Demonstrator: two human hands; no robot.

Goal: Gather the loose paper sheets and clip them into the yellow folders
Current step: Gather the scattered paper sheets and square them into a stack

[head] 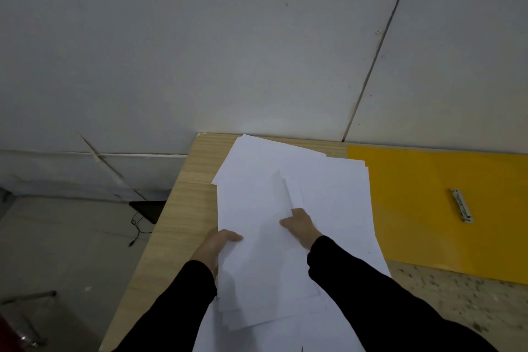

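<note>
Gripping the paper sheets [257, 194] at lower centre, the left hand [217, 246] held their left edge while the right hand [301, 226], apart from it, seemed to pinch a lifted sheet. The yellow folder [428, 237] lay open at frame right, nearer the right hand, with its clip [461, 205] pointing up-frame.

Legible markings: none.
I read no text, label, brand or number in the head view. The paper sheets [257, 194] show blank white faces, the yellow folder [428, 208] a plain surface, and any stamping on its metal clip [461, 205] is too small for me to resolve.
</note>
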